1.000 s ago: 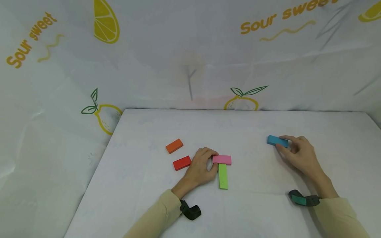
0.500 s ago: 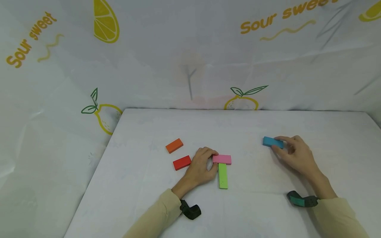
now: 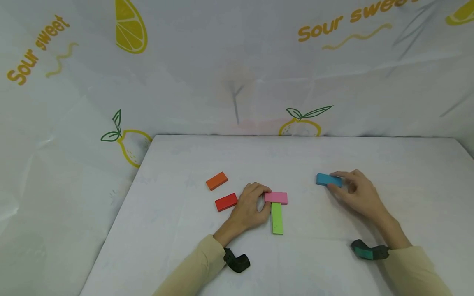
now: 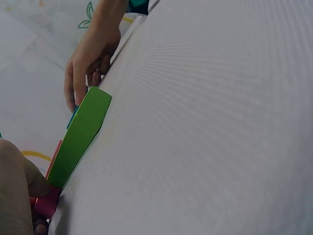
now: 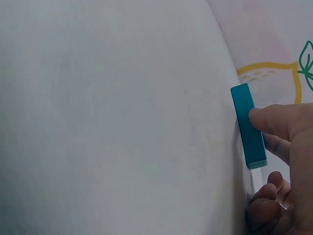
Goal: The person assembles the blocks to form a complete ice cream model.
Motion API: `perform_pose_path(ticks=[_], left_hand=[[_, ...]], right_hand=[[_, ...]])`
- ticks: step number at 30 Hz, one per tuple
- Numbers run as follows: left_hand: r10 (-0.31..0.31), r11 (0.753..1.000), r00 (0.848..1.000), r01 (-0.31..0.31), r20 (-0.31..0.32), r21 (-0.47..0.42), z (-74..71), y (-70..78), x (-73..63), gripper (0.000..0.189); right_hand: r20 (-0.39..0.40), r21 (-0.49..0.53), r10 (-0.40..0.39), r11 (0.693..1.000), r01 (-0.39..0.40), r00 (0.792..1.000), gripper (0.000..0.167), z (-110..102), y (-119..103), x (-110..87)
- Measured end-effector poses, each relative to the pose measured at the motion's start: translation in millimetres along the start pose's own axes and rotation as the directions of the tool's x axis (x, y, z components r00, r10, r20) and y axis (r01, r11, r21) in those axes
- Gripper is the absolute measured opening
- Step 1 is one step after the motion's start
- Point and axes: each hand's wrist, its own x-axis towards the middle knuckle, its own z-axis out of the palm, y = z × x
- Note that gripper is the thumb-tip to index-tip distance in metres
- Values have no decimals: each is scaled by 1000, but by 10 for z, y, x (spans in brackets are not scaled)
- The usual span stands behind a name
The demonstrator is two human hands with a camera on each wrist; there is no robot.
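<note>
In the head view my left hand pinches the left end of a pink block on the white table. A light green block lies lengthwise below it, its far end against the pink one, so the two form a T. The left wrist view shows this green block close up, beyond the thumb. To the right, my right hand holds a blue block between thumb and fingers. Its near face shows in the right wrist view, the blue block standing out past the thumb.
A red block lies just left of my left hand, with an orange block behind it. The white table ends at the back against a hanging sheet printed with lemons. Each wrist wears a dark strapped device.
My right hand has carried the blue block leftward and slightly nearer, toward the pink and green blocks. The left hand and the other blocks stay where they were.
</note>
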Motion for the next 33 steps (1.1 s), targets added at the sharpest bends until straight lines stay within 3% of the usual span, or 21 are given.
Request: perform_pose_path(ticks=[11,33], left_hand=[[-9,1000,1000,9,8,-9,6,-22,-6,26],[-15,1000,1000,15,18,-2,-9,-1,2,27]], right_hand=[[29,28,-66,997,65,997,30,142,-180,16],[112,4,-109,994,109,988,31,366,-476,58]])
